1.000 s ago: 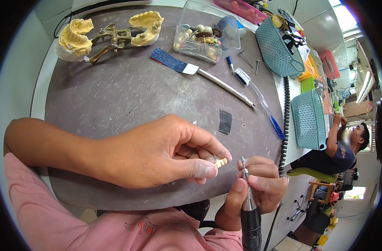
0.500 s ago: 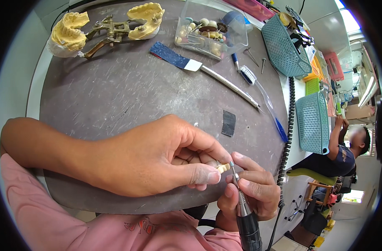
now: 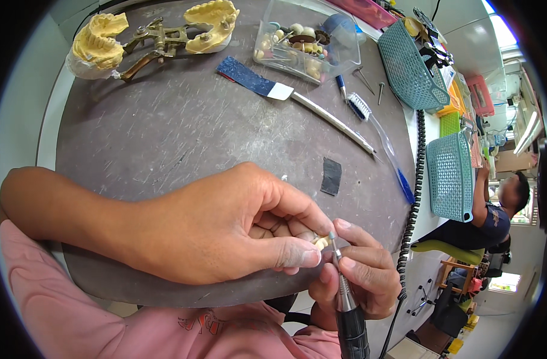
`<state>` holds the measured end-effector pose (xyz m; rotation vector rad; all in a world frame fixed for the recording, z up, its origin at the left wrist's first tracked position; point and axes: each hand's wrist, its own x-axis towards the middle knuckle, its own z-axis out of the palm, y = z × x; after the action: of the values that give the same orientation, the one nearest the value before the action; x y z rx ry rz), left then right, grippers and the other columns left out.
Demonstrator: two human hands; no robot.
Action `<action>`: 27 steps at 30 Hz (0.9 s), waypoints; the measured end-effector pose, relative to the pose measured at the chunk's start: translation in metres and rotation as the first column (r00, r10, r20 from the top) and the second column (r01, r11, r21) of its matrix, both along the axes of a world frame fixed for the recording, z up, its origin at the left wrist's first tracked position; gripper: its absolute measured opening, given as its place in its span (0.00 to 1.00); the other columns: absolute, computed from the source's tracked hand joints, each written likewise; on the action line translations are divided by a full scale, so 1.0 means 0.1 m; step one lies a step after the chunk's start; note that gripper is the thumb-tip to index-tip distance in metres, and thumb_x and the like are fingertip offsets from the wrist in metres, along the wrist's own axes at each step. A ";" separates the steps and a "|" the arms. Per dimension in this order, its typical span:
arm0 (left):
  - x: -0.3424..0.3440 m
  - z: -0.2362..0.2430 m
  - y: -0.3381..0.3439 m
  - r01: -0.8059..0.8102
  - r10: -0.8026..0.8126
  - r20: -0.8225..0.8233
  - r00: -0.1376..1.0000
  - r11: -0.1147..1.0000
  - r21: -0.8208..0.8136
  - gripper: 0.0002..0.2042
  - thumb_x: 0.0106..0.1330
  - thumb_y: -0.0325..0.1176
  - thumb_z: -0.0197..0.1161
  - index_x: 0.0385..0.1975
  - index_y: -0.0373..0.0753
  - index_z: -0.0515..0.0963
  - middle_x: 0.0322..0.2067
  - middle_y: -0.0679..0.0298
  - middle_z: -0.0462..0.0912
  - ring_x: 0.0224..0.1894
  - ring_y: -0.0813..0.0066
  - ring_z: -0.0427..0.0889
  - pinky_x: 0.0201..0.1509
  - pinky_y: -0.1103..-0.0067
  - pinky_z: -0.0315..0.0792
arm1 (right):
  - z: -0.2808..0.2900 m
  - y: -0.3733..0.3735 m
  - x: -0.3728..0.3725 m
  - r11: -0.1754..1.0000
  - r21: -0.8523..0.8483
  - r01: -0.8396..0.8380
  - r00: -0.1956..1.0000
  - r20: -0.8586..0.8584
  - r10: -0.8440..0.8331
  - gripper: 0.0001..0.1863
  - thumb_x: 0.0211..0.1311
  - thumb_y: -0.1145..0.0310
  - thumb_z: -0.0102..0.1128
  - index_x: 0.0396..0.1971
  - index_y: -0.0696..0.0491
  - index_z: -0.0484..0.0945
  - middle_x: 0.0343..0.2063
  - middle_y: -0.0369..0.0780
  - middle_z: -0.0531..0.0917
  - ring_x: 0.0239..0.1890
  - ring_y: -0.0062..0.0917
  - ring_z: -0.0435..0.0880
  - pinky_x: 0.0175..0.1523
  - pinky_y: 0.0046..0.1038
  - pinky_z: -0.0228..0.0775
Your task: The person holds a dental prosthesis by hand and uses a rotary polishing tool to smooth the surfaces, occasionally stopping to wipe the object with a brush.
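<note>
My left hand [image 3: 249, 230] pinches a small cream-coloured dental bridge [image 3: 322, 243] between thumb and fingertips, low over the front of the table. Much of the bridge is hidden by the fingers. My right hand [image 3: 366, 272] is closed round the metal neck of a rotary handpiece [image 3: 349, 311] with a black body. Its small blue-green grinding tip [image 3: 331, 236] points up and sits right beside the bridge; whether they touch I cannot tell. The fingertips of both hands nearly meet there.
Dental models on a metal articulator [image 3: 160, 40] stand far left. A clear box of polishing bits [image 3: 309, 45], an abrasive strip [image 3: 246, 76], a white-handled knife [image 3: 333, 119], a toothbrush [image 3: 384, 140] and a dark square [image 3: 331, 176] lie about. A coiled cord [image 3: 416, 173], baskets [image 3: 450, 176] and another person [image 3: 483, 221] are rightward.
The bridge has turned slightly and shifted a little right in my left hand. The handpiece's body has swung slightly left. The other person's head has moved a little.
</note>
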<state>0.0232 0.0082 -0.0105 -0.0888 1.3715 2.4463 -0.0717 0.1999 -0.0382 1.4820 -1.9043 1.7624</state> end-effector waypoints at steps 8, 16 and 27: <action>0.00 0.00 0.01 -0.013 0.013 -0.016 1.000 1.000 -0.006 0.20 0.67 0.25 0.62 0.57 0.25 0.70 0.42 0.61 0.80 0.45 0.83 0.79 0.52 0.86 0.74 | 0.03 0.02 -0.02 0.999 0.044 -0.028 0.999 -0.023 0.029 0.12 0.51 0.76 0.73 0.28 0.56 0.74 0.21 0.43 0.82 0.36 0.43 0.88 0.39 0.36 0.84; 0.01 0.04 0.00 0.002 -0.001 0.021 1.000 0.999 -0.033 0.20 0.67 0.24 0.62 0.57 0.25 0.70 0.41 0.62 0.80 0.44 0.83 0.79 0.52 0.86 0.74 | 0.03 -0.01 0.02 0.999 -0.004 0.036 0.999 0.027 -0.035 0.13 0.51 0.76 0.73 0.27 0.55 0.73 0.21 0.43 0.82 0.36 0.43 0.88 0.38 0.36 0.84; 0.00 0.00 0.00 0.007 -0.007 -0.008 1.000 1.000 -0.008 0.18 0.68 0.25 0.61 0.55 0.24 0.71 0.44 0.61 0.80 0.46 0.82 0.78 0.54 0.85 0.74 | 0.01 0.00 -0.01 0.999 0.044 0.009 1.000 -0.012 -0.009 0.12 0.50 0.74 0.75 0.28 0.54 0.76 0.21 0.42 0.83 0.36 0.41 0.88 0.38 0.33 0.84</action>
<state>0.0227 0.0080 -0.0107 -0.0756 1.3834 2.4382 -0.0731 0.1999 -0.0368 1.4923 -1.9534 1.7153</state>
